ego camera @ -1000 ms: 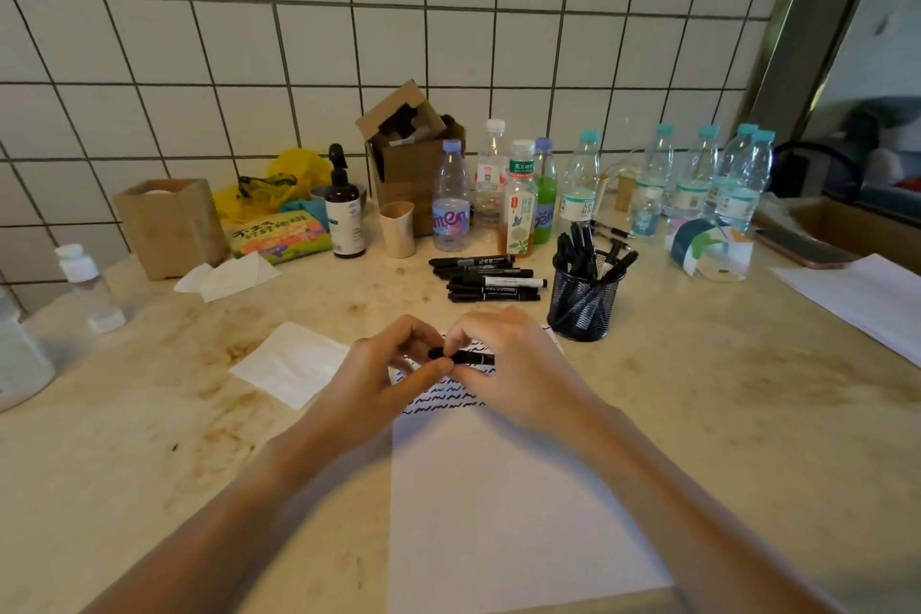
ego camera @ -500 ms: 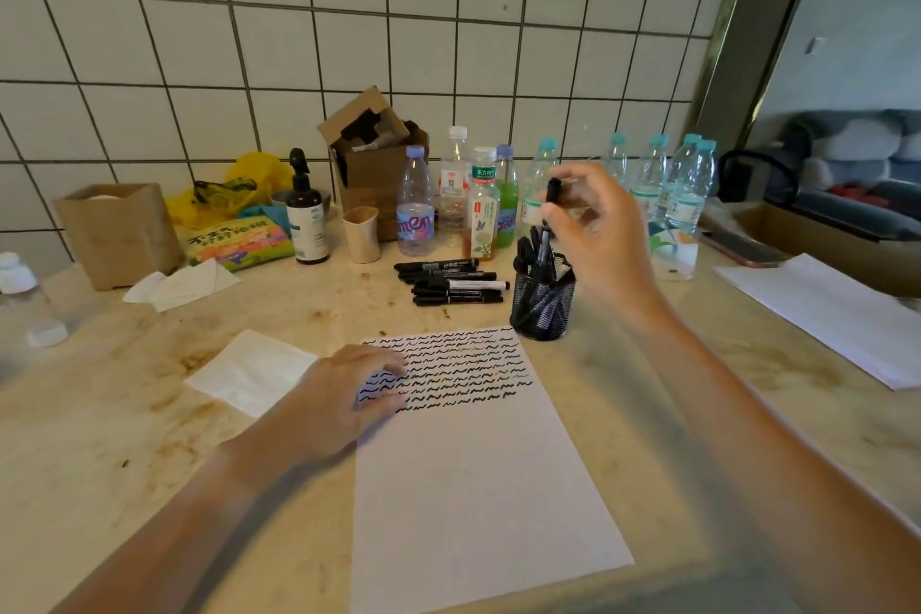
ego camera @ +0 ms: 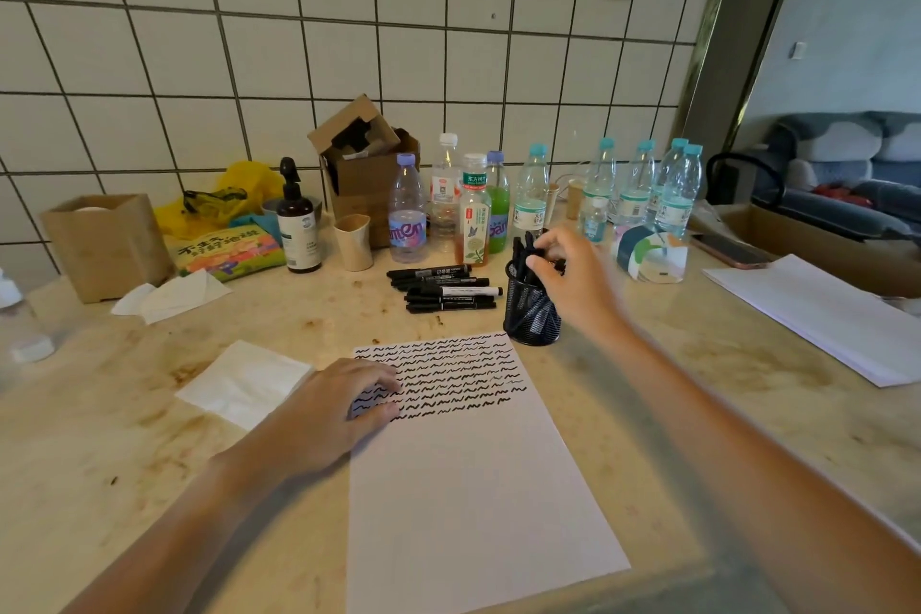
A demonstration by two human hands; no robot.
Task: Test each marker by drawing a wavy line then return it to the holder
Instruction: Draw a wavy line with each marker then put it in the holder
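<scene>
Right hand (ego camera: 573, 279) over the mesh holder (ego camera: 532, 314), fingers curled at the marker tops; whether they pinch one or only touch cannot be told. Holder stands just beyond the paper's far right corner, packed with black markers (ego camera: 523, 254), upright and leaning.

Left hand (ego camera: 339, 409) flat, fingers spread a little, pressing the left edge of the paper (ego camera: 473, 489). Wavy black rows fill the sheet's upper part; lower part blank.

Loose markers (ego camera: 448, 287) lie in a stack on the table (ego camera: 673, 389) left of the holder, capped.

Behind: row of bottles (ego camera: 598, 194), some clear water, one green, one amber. Open carton (ego camera: 366, 165), dark contents. Small cup (ego camera: 354, 242); inside unseen. Pump bottle (ego camera: 297, 219). Wooden box (ego camera: 107, 244) at far left.
</scene>
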